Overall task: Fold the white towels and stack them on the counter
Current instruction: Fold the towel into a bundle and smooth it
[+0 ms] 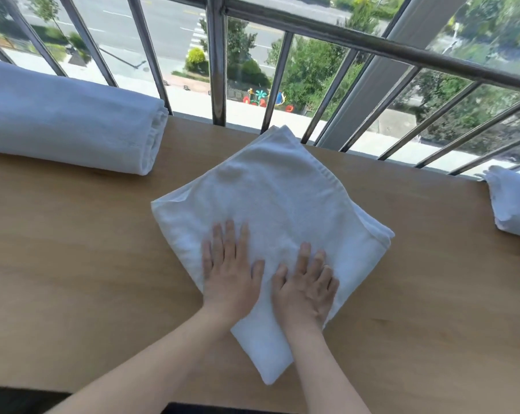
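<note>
The folded white towel (pixel 270 210) lies in the middle of the wooden counter (pixel 73 240), turned like a diamond. Both hands lie flat on its near part: left hand (pixel 227 279) and right hand (pixel 306 289) side by side, fingers straight and a little spread, holding nothing. A rolled towel (pixel 67 127) lies far left by the metal railing (pixel 217 70), and more white towels (pixel 512 201) sit at the right edge.

Upper frame: a metal railing (pixel 372 44) of slanted bars crosses the view, with one thicker post (pixel 215 70) left of centre. Upper right: a pale window frame (pixel 381 64) runs diagonally behind the bars. Beyond and far below: a grey road (pixel 163 22) with a striped crossing (pixel 197 34), green trees (pixel 306 64), and small coloured shapes (pixel 261 98), possibly playground decorations, too blurred to identify. Lower left edge: a dark strip (pixel 20 398).
</note>
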`<move>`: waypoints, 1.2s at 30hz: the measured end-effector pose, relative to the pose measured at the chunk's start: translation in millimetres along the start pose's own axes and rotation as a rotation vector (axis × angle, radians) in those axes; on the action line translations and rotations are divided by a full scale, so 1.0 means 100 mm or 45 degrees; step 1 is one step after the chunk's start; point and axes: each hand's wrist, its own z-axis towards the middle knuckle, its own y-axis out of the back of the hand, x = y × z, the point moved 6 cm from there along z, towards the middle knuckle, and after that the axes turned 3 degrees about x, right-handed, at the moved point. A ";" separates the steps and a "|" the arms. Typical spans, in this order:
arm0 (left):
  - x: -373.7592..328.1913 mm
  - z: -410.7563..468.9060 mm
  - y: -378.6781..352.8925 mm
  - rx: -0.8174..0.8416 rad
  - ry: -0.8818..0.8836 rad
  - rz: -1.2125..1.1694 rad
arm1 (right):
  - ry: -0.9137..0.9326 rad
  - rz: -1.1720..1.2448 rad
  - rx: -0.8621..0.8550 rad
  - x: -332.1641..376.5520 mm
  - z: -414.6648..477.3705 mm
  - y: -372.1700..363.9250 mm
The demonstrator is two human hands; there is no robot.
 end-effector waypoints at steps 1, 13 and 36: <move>0.02 -0.01 -0.09 0.034 -0.004 0.081 | 0.037 0.042 -0.098 -0.03 0.02 0.07; 0.03 1.02 0.28 0.049 -0.665 0.384 | 0.365 0.482 -0.388 -0.20 0.09 0.27; -0.61 0.59 -0.22 0.123 -0.205 0.364 | -0.182 1.015 -0.315 -1.71 0.14 -0.07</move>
